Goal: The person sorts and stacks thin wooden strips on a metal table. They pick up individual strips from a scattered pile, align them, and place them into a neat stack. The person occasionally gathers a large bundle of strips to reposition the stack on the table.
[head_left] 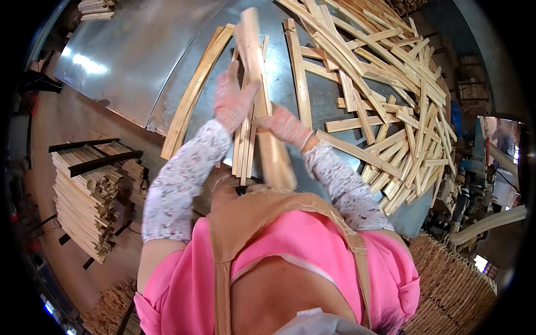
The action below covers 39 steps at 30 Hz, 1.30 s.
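Note:
A pale wooden slat (277, 162), blurred by motion, runs lengthwise in front of my body, its near end close to my apron. On its left side, about halfway up, my left hand (231, 100) in a pinkish work glove holds it, the thumb lying against the wood. Lower down, my right hand (283, 126), gloved alike, closes round its right edge. Beneath it, several narrower slats (242, 146) lie side by side on the metal table (131, 53). To the left of my left hand rest a few long slats (196, 92).
A large jumbled heap of slats (385, 78) covers the table's right side. A single slat (297, 72) lies between heap and hands. Stacked slats (84, 195) stand on a black rack at the left. Another tall wood stack (446, 285) is at the lower right.

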Motion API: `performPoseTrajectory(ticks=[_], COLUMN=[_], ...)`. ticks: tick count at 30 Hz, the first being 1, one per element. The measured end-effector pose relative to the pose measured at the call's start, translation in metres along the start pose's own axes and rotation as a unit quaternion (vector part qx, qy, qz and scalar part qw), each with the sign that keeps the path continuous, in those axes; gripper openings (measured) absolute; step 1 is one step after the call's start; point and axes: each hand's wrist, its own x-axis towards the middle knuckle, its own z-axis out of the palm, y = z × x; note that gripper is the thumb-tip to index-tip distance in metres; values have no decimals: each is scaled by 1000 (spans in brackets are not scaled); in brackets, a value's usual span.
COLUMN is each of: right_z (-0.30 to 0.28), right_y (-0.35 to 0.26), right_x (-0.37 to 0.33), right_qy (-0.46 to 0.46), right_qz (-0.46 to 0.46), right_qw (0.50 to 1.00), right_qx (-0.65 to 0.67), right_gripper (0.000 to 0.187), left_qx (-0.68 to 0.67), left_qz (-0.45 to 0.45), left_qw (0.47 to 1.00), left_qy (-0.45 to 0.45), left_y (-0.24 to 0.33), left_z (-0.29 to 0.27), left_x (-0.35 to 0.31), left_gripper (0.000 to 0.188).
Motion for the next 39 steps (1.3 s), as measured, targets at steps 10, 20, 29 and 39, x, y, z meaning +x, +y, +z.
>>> performPoseTrajectory(ticks=[10,20,29,39], right_z=[-59,23,140,204], right_y=[-104,25,-45,-76], right_x=[47,15,109,146], right_qy=[-83,195,-44,62], right_qz=[-287,11,-12,206], right_qw=[840,981,952,748], right_qx=[-453,18,303,628], right_gripper=[58,65,32,82], left_qx=[262,68,-62,-276], left_qz=[33,-187,-218,-357], left_qw=[847,927,896,835], left_qy=[-461,-319,-381,-314], left_y=[-5,-151,-198,-190], left_z=[-134,-97,-90,-82], left_x=[17,20,33,18], left_gripper=[46,82,69,70])
